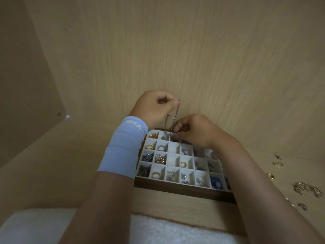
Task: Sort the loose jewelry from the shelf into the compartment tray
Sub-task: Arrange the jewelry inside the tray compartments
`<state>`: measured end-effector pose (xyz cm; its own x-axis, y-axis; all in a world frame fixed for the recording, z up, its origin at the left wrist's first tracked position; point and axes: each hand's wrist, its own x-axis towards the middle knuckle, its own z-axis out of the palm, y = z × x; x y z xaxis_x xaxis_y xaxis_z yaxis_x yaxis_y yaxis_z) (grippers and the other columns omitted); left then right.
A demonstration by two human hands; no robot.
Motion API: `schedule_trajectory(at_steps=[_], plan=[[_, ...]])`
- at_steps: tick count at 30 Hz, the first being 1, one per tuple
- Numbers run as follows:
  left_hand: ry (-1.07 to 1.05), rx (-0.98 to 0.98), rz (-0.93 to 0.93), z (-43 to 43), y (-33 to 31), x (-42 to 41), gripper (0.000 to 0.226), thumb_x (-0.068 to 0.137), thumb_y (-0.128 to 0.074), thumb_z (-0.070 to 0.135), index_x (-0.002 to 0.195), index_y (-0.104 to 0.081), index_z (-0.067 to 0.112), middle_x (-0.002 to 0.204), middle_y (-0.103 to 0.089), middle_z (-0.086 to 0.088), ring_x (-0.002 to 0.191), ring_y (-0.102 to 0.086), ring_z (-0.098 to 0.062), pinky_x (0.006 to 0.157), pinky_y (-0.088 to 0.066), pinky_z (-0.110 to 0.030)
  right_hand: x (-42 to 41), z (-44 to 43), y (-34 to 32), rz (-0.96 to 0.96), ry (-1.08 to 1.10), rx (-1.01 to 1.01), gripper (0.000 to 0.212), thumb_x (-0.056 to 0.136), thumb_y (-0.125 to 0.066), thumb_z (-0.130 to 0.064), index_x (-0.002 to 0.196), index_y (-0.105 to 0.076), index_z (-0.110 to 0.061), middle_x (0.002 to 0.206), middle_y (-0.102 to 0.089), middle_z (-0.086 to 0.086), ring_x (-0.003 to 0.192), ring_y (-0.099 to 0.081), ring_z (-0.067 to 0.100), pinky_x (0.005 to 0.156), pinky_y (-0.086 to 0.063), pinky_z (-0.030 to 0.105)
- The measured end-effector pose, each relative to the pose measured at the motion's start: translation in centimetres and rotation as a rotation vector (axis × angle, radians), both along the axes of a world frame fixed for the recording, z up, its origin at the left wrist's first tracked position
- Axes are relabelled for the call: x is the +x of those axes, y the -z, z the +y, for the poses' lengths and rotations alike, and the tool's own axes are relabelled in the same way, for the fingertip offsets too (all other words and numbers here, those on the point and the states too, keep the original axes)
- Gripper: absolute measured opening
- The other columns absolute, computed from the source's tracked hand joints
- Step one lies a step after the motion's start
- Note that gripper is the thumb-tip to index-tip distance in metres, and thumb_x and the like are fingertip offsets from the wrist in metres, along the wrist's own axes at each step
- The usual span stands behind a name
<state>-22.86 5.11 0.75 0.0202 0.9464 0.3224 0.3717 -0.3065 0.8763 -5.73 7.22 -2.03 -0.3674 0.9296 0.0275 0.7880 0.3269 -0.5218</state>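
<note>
Left hand (153, 107) and right hand (193, 129) pinch a chain (173, 120) above the tray (184, 190).

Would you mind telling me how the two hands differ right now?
The left hand is raised, pinching the chain's upper end; the right hand sits lower, at the tray's back row, pinching the lower end. The left forearm wears a blue band; the right is bare. Both hold the same chain.

Dim, soft focus (wide-angle edge warp)
</note>
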Motion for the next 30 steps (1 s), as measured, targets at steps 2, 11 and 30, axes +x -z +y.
schedule_trajectory(at_steps=[2,11,30], plan=[[0.072,-0.054,-0.003,-0.2,0.4,0.4,0.009,0.089,-0.067,0.018,0.088,-0.075,0.013,0.083,-0.072,-0.014,0.074,-0.067,-0.016,0.085,-0.058,-0.036,0.0,-0.2,-0.4,0.04,0.01,-0.01,0.012,0.084,-0.073,-0.023,0.094,-0.073,-0.03,0.087,-0.074,-0.011,0.081,-0.068,0.003,0.081,-0.056,0.027],[0.093,0.02,0.027,0.0,0.5,0.1,0.008,0.087,-0.069,0.014,0.09,-0.077,0.015,0.079,-0.074,0.001,0.075,-0.067,-0.005,0.08,-0.055,-0.021,0.8,-0.3,-1.2,0.224,0.021,-0.046,0.022,0.091,-0.072,-0.023,0.071,-0.074,-0.014,0.054,-0.065,-0.004,0.04,-0.05,0.001,0.045,-0.04,0.017],[-0.079,-0.198,0.553,1.4,4.8,-0.4,0.006,0.081,-0.073,0.034,0.086,-0.073,0.031,0.084,-0.067,0.015,0.083,-0.065,-0.008,0.083,-0.054,-0.03,0.1,0.1,0.6,-0.15,0.041,0.017,0.013,0.089,-0.067,-0.035,0.08,-0.076,-0.033,0.084,-0.072,-0.015,0.085,-0.066,0.006,0.085,-0.057,0.037]])
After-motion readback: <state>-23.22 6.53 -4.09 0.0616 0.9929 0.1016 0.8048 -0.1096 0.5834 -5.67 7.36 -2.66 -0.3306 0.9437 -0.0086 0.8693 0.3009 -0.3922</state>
